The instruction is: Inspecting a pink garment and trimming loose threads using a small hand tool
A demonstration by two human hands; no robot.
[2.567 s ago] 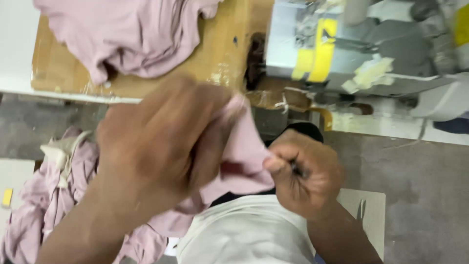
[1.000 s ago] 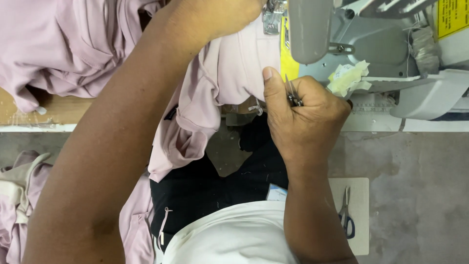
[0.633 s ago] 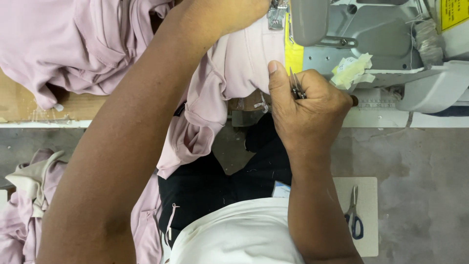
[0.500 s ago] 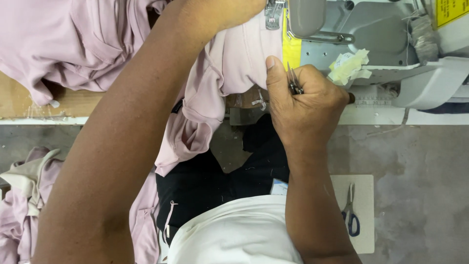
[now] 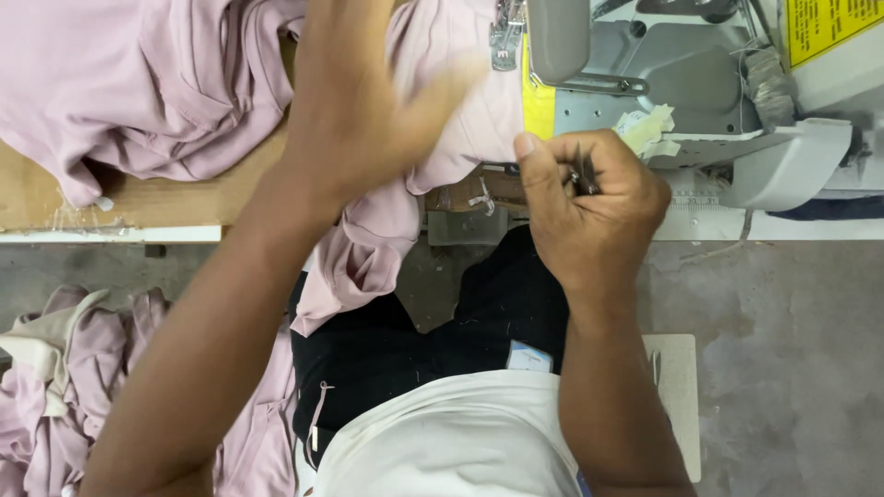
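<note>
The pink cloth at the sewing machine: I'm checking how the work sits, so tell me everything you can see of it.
The pink cloth is a soft, pale mauve knit, as it looks, creased and bunched. It lies under the presser foot of the grey sewing machine, and one fold hangs off the table edge toward the lap. The left hand, blurred, lies spread flat on it. The right hand is closed on a small dark metal tool, its thumb against the cloth's edge.

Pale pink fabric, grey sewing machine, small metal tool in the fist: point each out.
pale pink fabric [image 5: 465,110], head view, fold under needle
grey sewing machine [image 5: 681,83], head view, body
small metal tool [image 5: 582,175], head view, tip
</note>
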